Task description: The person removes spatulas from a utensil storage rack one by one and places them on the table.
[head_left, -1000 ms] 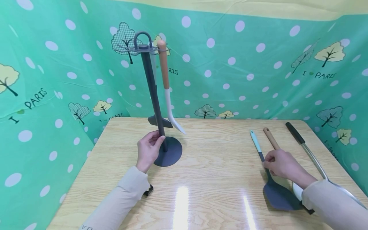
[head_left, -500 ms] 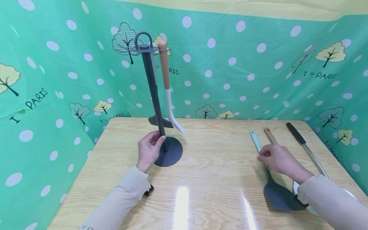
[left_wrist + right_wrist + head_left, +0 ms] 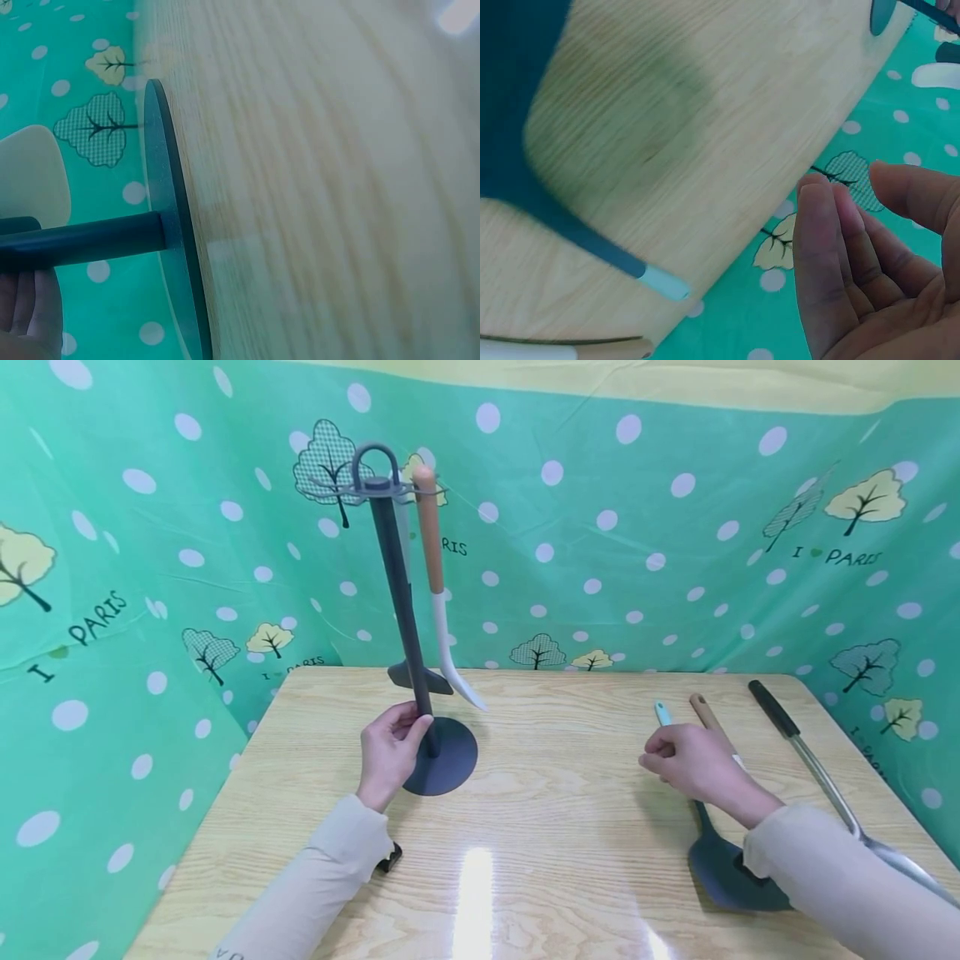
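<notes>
Left hand [image 3: 387, 750] gripped the utensil stand [image 3: 408, 635] pole, frame centre-left. Right hand [image 3: 686, 762] hovered loosely curled, holding nothing, above the dark spatula [image 3: 720, 860] at lower right. Risk: a careless reach could tip the top-heavy stand.

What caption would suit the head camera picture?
Left hand grips the utensil stand's pole; right hand hovers empty above the grey spatula.
</notes>
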A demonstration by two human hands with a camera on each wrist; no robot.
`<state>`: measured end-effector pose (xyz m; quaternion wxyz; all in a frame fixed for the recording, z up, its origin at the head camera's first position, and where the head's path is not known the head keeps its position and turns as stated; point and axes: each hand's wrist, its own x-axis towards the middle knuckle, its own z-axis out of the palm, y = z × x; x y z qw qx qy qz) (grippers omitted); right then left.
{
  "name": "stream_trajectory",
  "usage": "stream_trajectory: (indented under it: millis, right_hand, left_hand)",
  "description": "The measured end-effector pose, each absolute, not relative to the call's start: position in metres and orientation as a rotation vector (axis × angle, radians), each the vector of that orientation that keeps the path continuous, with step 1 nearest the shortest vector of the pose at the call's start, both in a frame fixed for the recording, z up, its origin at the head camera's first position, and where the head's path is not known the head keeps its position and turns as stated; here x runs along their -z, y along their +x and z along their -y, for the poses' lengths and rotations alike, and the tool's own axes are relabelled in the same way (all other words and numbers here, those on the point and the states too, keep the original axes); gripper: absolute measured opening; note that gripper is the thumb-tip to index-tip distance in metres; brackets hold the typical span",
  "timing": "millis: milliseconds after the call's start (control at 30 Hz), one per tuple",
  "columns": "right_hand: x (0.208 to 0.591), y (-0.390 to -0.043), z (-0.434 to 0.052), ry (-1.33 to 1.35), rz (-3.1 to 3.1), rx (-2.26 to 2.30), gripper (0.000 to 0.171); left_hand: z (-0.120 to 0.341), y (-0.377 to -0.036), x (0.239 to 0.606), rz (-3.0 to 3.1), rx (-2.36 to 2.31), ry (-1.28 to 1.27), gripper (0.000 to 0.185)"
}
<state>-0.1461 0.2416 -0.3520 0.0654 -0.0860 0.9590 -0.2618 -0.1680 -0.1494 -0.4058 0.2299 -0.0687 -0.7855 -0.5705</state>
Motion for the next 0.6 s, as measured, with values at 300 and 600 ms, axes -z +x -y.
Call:
stream_trajectory:
  millis: [300,600]
  right_hand:
    - [0.349,-0.151,-0.214,-0.292,-2.855,0.856,0.014]
    - [0.348,-0.159,-0.196,-0.349,-2.831,0.931,0.015]
  left_hand:
    - [0.156,-0.18,0.427,2.134,1.576,-0.196,0.023]
    - [0.157,-0.18,0.427,2.117,1.571,-0.215,0.021]
